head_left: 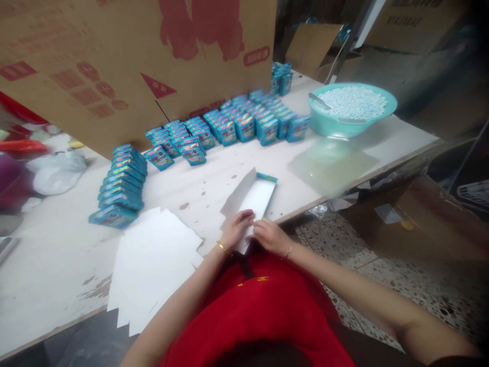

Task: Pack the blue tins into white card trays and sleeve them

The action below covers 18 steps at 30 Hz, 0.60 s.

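Note:
A partly folded cardboard box (256, 198), white inside with a blue-green outer edge, lies at the table's front edge with its long side flap raised. My left hand (237, 229) grips its near end from the left, fingers curled over the card. From the right, my right hand (269, 235) pinches the same end, its fingertips close to those of the left. The exact grip under the fingers is hidden. Beside my left forearm lies a fanned stack of flat white card sheets (153, 265).
Rows of small blue packets (237, 125) stand along a big carton (126, 66). Another row of blue packets (124, 183) is at left. A turquoise basin (344, 125) of small pale pieces sits at right, near a clear plastic sheet (330, 165). A white plastic bag (57, 171) lies far left.

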Available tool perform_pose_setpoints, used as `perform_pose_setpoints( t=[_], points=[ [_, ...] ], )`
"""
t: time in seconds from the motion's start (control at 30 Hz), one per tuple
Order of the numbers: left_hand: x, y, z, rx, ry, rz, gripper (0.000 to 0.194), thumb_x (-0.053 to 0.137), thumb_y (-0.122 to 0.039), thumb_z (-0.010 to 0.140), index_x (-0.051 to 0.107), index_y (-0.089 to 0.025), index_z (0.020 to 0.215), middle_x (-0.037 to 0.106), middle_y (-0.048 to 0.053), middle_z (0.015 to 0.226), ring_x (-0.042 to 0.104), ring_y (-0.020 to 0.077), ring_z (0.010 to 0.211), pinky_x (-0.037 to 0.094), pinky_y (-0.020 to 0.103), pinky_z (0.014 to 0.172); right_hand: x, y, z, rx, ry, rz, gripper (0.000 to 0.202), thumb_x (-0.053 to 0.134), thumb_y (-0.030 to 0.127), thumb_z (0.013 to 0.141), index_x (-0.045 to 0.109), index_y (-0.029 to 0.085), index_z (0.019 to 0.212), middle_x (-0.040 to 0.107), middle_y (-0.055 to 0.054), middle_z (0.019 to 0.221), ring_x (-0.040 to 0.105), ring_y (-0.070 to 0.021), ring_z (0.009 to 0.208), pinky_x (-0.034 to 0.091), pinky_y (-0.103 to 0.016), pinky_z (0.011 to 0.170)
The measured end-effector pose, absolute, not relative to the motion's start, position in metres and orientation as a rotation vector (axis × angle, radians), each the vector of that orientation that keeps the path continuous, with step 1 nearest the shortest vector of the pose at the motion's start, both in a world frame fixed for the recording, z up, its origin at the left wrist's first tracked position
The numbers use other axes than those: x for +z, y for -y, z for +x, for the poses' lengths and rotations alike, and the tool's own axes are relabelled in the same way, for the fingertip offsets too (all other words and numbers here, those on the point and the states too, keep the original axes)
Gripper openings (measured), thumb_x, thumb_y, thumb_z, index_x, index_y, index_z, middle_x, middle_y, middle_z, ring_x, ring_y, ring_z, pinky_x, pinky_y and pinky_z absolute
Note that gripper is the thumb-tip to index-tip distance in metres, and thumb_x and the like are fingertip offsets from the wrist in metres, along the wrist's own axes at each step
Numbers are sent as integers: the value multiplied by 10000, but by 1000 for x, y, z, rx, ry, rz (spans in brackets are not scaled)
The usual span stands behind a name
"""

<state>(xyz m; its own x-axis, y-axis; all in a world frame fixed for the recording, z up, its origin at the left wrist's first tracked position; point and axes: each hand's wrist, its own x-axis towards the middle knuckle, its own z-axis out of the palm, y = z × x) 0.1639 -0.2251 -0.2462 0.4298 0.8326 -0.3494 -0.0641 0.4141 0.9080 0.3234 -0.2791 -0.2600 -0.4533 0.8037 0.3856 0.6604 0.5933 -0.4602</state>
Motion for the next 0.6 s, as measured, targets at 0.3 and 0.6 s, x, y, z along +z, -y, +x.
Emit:
perform_pose_setpoints(
  t=[0.3,0.6],
  points=[
    [-229,225,164,621,-1044,1498,308,460,-210,847,572,-150,1128,623,113,1157,566,202,1105,420,392,994,-266,279,314,270,2160,-1253,227,313,203,968,529,138,989,562,-86,876,477,-194,809,412,-319,732],
    [-158,177,101,-161,-642,2860,624,370,50,754,500,-255,1283,433,55,1420,154,223,1415,43,559,1121,-277,268,324,23,2326,-1212,251,333,179,970,532,162,817,484,-26,697,426,-163,666,365,-290,647]
  ],
)
